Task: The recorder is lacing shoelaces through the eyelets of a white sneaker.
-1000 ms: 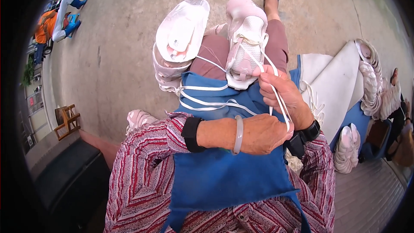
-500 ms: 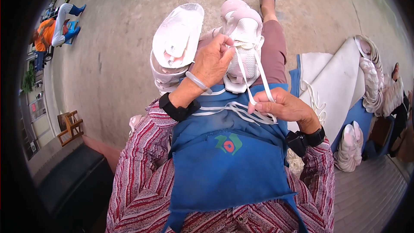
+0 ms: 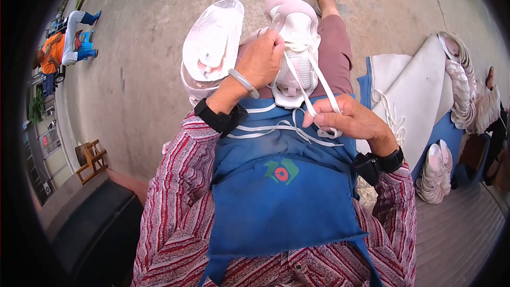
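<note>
A pale pink and white shoe (image 3: 289, 77) rests on my lap, its toe pointing away from me. My left hand (image 3: 260, 64) is closed at the shoe's left side, with its fingers curled where the white shoelace (image 3: 322, 78) leaves the eyelets; the fingertips are partly hidden. Two strands of that lace run taut toward me into my right hand (image 3: 350, 119), which pinches them above the apron. Left of the shoe, a second pink shoe (image 3: 194, 86) lies under a white sole-shaped piece (image 3: 213, 40). Loose white laces (image 3: 265, 127) lie across my blue apron (image 3: 281, 207).
At right, a white sheet (image 3: 409, 85) lies beside stacked pale shoe pieces (image 3: 461, 93), with another stack (image 3: 435, 172) nearer. A wooden stool (image 3: 91, 160) stands at left, beyond a dark seat (image 3: 95, 223). Far left, a person in orange (image 3: 53, 53) sits on a blue stool.
My left hand has turned and shifted slightly left, its fingers now curled tighter. My right hand still pinches the lace strands. The view has moved a little, shifting the shoes upward.
</note>
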`<state>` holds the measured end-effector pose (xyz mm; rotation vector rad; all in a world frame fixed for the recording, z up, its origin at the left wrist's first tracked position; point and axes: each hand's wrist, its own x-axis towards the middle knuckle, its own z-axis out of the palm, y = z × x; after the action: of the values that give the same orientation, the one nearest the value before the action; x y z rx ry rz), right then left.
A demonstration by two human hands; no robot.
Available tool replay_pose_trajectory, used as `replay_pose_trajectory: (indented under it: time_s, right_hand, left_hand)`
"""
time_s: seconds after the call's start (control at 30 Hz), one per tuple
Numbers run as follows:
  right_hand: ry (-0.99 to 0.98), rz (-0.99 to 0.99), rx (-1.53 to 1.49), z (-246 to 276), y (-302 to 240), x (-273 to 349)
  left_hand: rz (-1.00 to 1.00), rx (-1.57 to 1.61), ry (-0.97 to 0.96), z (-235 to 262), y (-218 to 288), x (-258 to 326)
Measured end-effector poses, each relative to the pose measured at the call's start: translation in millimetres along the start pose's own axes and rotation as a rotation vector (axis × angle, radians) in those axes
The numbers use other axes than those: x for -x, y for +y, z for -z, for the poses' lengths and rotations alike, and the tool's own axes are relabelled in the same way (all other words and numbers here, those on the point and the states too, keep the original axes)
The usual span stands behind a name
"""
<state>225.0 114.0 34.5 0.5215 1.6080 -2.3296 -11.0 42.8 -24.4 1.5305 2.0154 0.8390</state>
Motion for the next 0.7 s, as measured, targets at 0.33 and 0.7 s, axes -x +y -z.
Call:
replay_pose_trajectory:
  time_s: [0.33,0.7]
  right_hand:
    - [-0.094,-0.018,0.15,-7,-18,3]
    - [-0.139,0.286,0.565,-75,0,-40]
  left_hand:
    - [0.598,0.454,-0.327,22,8,25]
    - [0.847,1.523,-0.487,-14,30,32]
